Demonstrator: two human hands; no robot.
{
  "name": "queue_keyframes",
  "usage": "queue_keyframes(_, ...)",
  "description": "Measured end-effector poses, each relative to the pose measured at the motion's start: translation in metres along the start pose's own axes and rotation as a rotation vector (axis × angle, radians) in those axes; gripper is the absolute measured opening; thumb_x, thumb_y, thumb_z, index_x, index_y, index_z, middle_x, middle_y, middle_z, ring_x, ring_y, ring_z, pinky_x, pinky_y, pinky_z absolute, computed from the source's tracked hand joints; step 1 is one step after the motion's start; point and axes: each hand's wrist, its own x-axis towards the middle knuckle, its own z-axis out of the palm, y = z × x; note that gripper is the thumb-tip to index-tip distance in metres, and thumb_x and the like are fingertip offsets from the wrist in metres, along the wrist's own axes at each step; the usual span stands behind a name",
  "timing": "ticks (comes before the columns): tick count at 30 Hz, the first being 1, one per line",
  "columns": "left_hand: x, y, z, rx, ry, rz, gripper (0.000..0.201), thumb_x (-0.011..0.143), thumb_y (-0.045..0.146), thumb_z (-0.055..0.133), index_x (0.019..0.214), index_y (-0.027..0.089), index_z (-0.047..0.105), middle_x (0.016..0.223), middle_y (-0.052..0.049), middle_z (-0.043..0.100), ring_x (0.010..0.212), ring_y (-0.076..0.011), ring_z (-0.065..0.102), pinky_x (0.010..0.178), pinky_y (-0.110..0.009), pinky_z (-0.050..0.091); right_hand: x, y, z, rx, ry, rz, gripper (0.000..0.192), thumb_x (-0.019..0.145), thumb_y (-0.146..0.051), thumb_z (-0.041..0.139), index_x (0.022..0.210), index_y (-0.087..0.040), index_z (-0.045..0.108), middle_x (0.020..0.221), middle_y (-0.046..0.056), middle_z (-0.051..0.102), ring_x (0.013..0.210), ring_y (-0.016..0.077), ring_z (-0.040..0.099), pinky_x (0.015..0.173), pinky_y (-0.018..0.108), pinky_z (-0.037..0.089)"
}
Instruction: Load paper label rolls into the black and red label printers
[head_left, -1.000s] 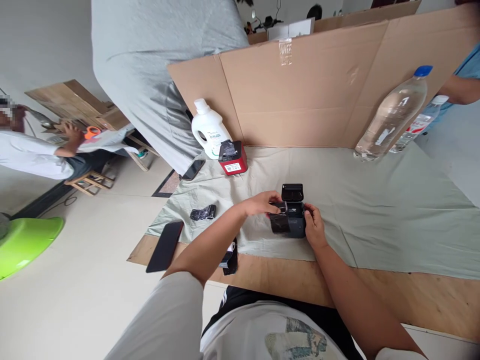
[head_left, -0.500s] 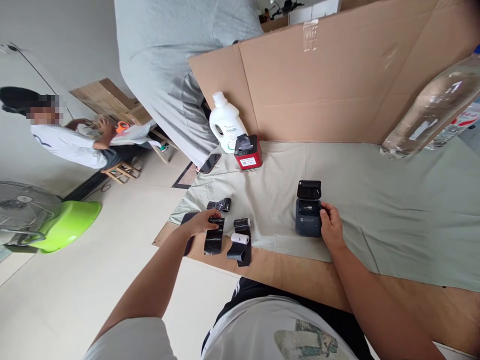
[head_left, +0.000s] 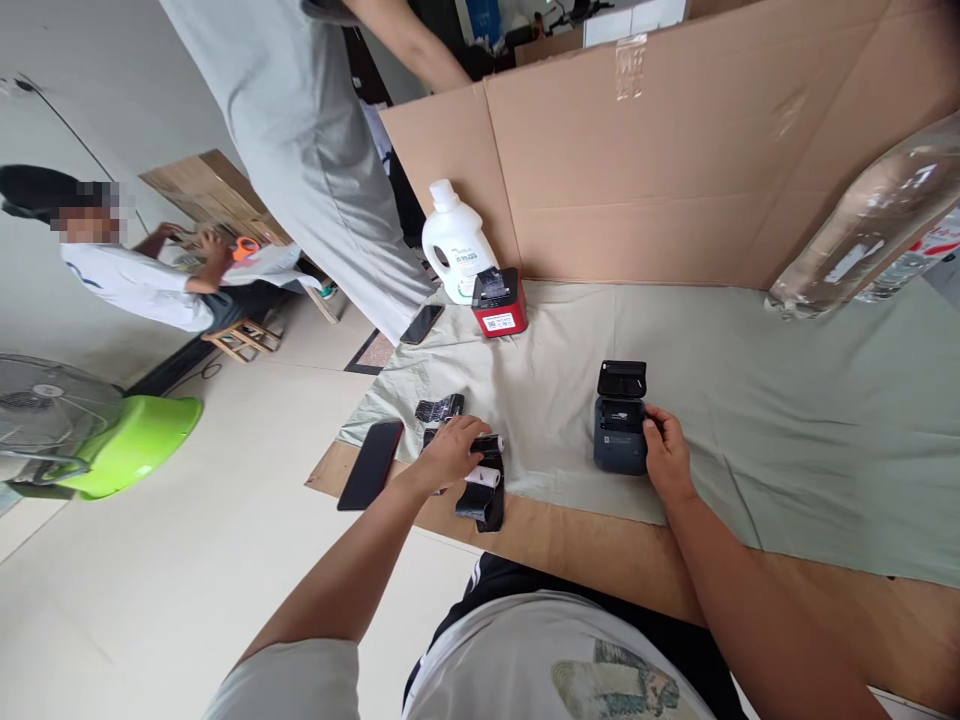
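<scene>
My right hand (head_left: 666, 455) grips the right side of a small dark label printer (head_left: 619, 450), thumb in front. The printer's lid stands up, and a black part lies in its compartment. My left hand (head_left: 452, 452) is palm down, thumb and fingers apart around the near end of a black film roll (head_left: 493, 445); whether they touch it is unclear. Just below is a white-cored roll (head_left: 484, 478) with black film hanging from it. Another black strip (head_left: 440, 408) lies beyond the hand, and one beneath it is mostly hidden.
A dark phone (head_left: 370, 465) lies on the table's left corner. Further back are a red-and-black box-shaped device (head_left: 501, 303), a white detergent bottle (head_left: 456, 245) and another phone (head_left: 421, 325). A cardboard panel (head_left: 645, 180) borders the back; a large plastic bottle (head_left: 862, 225) stands right. Two people are nearby.
My left hand has moved right, from the black strip to the black roll, uncovering the near phone. My right hand stays on the printer. The person behind the table has shifted.
</scene>
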Motion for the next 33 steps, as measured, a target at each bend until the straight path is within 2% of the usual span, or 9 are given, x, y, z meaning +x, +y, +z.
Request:
queue_keyframes(3, 0.008, 0.003, 0.011, 0.018, -0.070, -0.014, 0.040, 0.076, 0.014, 0.058, 0.116, 0.018, 0.060, 0.118, -0.011, 0.061, 0.118, -0.0299, 0.053, 0.103, -0.042, 0.041, -0.001, -0.002, 0.000, 0.003, -0.002, 0.011, 0.042, 0.087, -0.054, 0.051, 0.112, -0.020, 0.061, 0.116, 0.011, 0.063, 0.108, 0.0233, 0.059, 0.100, 0.047, 0.045)
queue_keyframes(7, 0.013, 0.000, 0.018, 0.014, -0.083, -0.013, 0.039, 0.076, 0.014, 0.058, 0.115, 0.018, 0.060, 0.112, -0.010, 0.061, 0.114, -0.0280, 0.055, 0.101, -0.039, 0.043, -0.001, -0.004, -0.001, 0.001, -0.002, 0.017, 0.042, 0.086, -0.053, 0.052, 0.111, -0.020, 0.061, 0.116, 0.011, 0.063, 0.109, 0.0235, 0.059, 0.099, 0.047, 0.046)
queue_keyframes(10, 0.014, -0.007, 0.012, 0.016, -0.070, -0.006, 0.037, 0.075, 0.012, 0.057, 0.112, 0.019, 0.061, 0.111, -0.009, 0.061, 0.113, -0.0267, 0.056, 0.100, -0.037, 0.044, -0.001, -0.004, 0.000, 0.008, -0.006, 0.009, 0.043, 0.086, -0.053, 0.052, 0.111, -0.019, 0.061, 0.116, 0.012, 0.062, 0.108, 0.0237, 0.059, 0.099, 0.048, 0.046)
queue_keyframes(12, 0.015, -0.011, 0.003, 0.039, -0.044, -0.052, 0.038, 0.074, 0.011, 0.055, 0.111, 0.019, 0.060, 0.111, -0.009, 0.060, 0.113, -0.0268, 0.056, 0.097, -0.037, 0.045, -0.001, -0.004, 0.000, 0.020, -0.015, 0.001, 0.042, 0.087, -0.052, 0.052, 0.111, -0.019, 0.060, 0.116, 0.012, 0.062, 0.108, 0.0236, 0.059, 0.099, 0.048, 0.046)
queue_keyframes(16, 0.016, -0.013, -0.010, 0.087, -0.081, -0.142, 0.044, 0.072, 0.012, 0.057, 0.115, 0.019, 0.058, 0.117, -0.010, 0.057, 0.111, -0.0286, 0.056, 0.095, -0.039, 0.045, 0.000, -0.003, 0.000, 0.022, -0.024, 0.003, 0.041, 0.086, -0.051, 0.053, 0.111, -0.019, 0.060, 0.116, 0.012, 0.062, 0.108, 0.0237, 0.059, 0.099, 0.048, 0.046)
queue_keyframes(20, 0.009, -0.008, -0.007, 0.131, 0.067, -0.175, 0.031, 0.078, 0.018, 0.058, 0.109, 0.019, 0.059, 0.117, -0.012, 0.058, 0.117, -0.0306, 0.053, 0.100, -0.043, 0.042, 0.001, -0.001, -0.001, 0.015, -0.021, -0.002, 0.040, 0.086, -0.050, 0.054, 0.111, -0.020, 0.060, 0.116, 0.011, 0.061, 0.107, 0.0235, 0.059, 0.099, 0.048, 0.046)
queue_keyframes(24, -0.004, -0.003, 0.004, 0.077, -0.113, -0.097, 0.017, 0.077, 0.019, 0.058, 0.093, 0.021, 0.063, 0.098, -0.008, 0.064, 0.102, -0.0280, 0.060, 0.088, -0.037, 0.048, 0.001, 0.000, -0.001, 0.012, -0.028, 0.000, 0.039, 0.085, -0.048, 0.054, 0.111, -0.019, 0.060, 0.116, 0.012, 0.061, 0.108, 0.0238, 0.059, 0.099, 0.048, 0.046)
queue_keyframes(28, -0.010, 0.013, 0.003, 0.090, -0.116, -0.017, 0.019, 0.069, 0.011, 0.059, 0.085, 0.019, 0.065, 0.094, -0.010, 0.065, 0.100, -0.0296, 0.060, 0.090, -0.040, 0.046, 0.001, -0.002, 0.001, 0.000, -0.028, 0.000, 0.040, 0.085, -0.048, 0.054, 0.111, -0.018, 0.060, 0.115, 0.012, 0.061, 0.106, 0.0239, 0.059, 0.099, 0.048, 0.047)
queue_keyframes(33, 0.017, 0.069, -0.023, -0.467, -0.375, 0.255, 0.027, 0.077, 0.029, 0.065, 0.102, 0.019, 0.066, 0.097, -0.004, 0.065, 0.086, -0.0186, 0.062, 0.078, -0.028, 0.050, -0.002, -0.003, 0.004, -0.022, -0.019, -0.027, 0.045, 0.082, -0.050, 0.059, 0.115, -0.019, 0.057, 0.114, 0.013, 0.060, 0.105, 0.0250, 0.059, 0.095, 0.049, 0.049)
